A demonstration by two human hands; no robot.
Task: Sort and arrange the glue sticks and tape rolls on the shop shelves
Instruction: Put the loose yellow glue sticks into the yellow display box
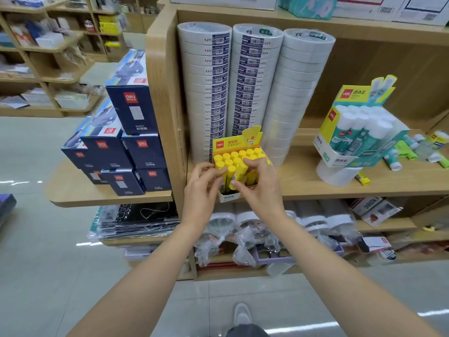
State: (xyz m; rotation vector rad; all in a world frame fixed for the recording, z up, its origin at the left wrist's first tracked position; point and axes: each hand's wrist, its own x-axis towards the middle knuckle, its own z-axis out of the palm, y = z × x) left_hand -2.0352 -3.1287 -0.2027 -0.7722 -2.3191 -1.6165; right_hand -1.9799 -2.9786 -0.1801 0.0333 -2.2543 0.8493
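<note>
A yellow display box of yellow glue sticks (239,153) stands at the front edge of the wooden shelf (303,188). My left hand (204,188) and my right hand (260,183) are both at its front row, fingers curled round yellow glue sticks (230,177) that stick up out of the box. Behind it rise three tall stacks of white tape rolls (252,88). To the right a teal and yellow box of white-capped glue sticks (359,132) sits tilted on a white tape roll (335,175), with a loose yellow glue stick (362,178) beside it.
Loose glue sticks and small packs (422,149) lie at the shelf's right end. Dark blue boxes (121,147) are stacked on the side ledge to the left. Bagged items and tape rolls (267,229) fill the lower shelf. Cartons sit on top.
</note>
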